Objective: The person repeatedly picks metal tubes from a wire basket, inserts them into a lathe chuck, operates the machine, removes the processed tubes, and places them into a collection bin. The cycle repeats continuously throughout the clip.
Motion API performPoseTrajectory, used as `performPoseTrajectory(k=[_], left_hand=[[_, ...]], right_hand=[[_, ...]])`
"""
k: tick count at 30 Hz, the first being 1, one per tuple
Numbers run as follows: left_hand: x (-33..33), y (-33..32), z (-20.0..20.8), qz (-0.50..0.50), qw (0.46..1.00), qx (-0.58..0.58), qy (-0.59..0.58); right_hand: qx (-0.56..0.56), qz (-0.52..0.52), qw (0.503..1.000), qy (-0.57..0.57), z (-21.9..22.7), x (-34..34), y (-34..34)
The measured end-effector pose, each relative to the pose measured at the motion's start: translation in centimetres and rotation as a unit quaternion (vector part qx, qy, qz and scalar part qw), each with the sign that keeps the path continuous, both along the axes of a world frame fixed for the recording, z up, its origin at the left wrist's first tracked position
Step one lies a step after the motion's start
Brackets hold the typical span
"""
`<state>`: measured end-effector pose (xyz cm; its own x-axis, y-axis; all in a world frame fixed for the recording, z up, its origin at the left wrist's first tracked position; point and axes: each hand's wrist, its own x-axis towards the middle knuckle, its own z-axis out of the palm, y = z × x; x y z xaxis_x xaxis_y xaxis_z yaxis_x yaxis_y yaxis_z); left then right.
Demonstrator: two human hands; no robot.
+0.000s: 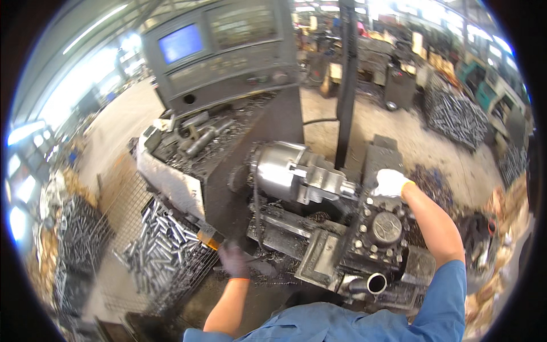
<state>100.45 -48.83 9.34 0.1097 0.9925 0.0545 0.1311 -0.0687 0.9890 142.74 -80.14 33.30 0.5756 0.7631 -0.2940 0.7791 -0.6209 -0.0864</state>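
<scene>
1. Left hand [233, 259], in a dark glove with an orange cuff: the fingers are curled together around the end of a dark tool with an orange-and-black grip [209, 235]. The tool's far end runs toward 10 o'clock, over the wire-mesh basket of short grey steel rods [162, 245].

2. Right hand [391, 182], in a white glove with a yellow cuff: it rests on top of the black cast-iron tool post [382, 228], at the post's 12 o'clock edge. Whether the fingers grip a lever or only lie flat cannot be told.

3. Workpiece: a short bright steel stub [347, 187] sits clamped in the silver three-jaw lathe chuck [285, 171], just beside the right hand at its 9 o'clock.

4. Surroundings: the grey control panel with a blue screen [219, 48] stands at 12 o'clock of the chuck. A grey steel tube end [376, 283] lies at 6 o'clock of the tool post. Dark metal swarf [279, 268] covers the lathe bed between the hands.

5. Hazards, as judged:
   - The right glove lies near the chuck jaws; if the spindle turns, loose fabric could be caught.
   - Swarf near the left hand could cut through a worn glove.
   - The tool, held only by its end, could slip and drop into the basket.
</scene>
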Motion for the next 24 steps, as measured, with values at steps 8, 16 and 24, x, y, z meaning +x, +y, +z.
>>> performPoseTrajectory(k=[8,16,24], left_hand=[[21.9,-1.2,17.4,-0.26,0.731,0.567,0.276],[29.5,1.4,23.1,-0.344,0.587,0.515,0.521],[26.5,1.5,19.5,-0.29,0.711,0.544,0.339]], right_hand=[[-0.009,0.003,0.989,0.145,-6.8,9.3,-1.8],[0.085,-0.29,0.921,-0.247,-1.0,9.5,-5.2],[-0.004,0.046,0.989,0.138,-5.1,1.9,8.5]])
